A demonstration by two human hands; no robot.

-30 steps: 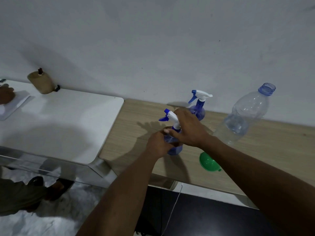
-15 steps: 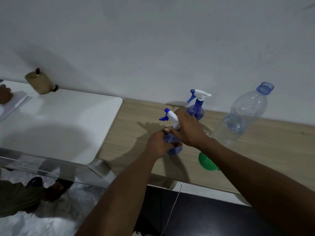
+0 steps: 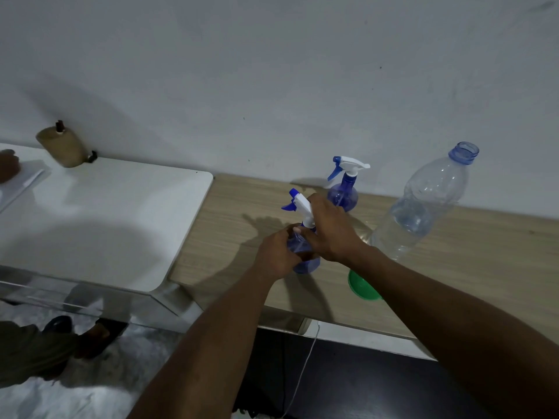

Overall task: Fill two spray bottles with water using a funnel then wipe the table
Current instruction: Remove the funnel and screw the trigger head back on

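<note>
A blue spray bottle (image 3: 307,263) with a white and blue trigger head (image 3: 299,205) stands on the wooden table (image 3: 242,225). My left hand (image 3: 276,252) grips its body from the left. My right hand (image 3: 331,228) is closed around its neck and the base of the trigger head. A second blue spray bottle (image 3: 343,192) stands behind, near the wall, its head on. A green funnel (image 3: 361,285) lies on the table under my right forearm. A large clear water bottle (image 3: 423,207), uncapped and partly filled, stands at the right.
A white table (image 3: 106,219) adjoins on the left, with a brown roll (image 3: 60,148) by the wall and another person's hand (image 3: 7,164) on white paper. That person's foot (image 3: 93,337) shows on the floor below. A white cable (image 3: 302,370) hangs under the wooden table.
Both hands stay on the near spray bottle; my right hand has shifted slightly around the neck, and the trigger head shows a little more.
</note>
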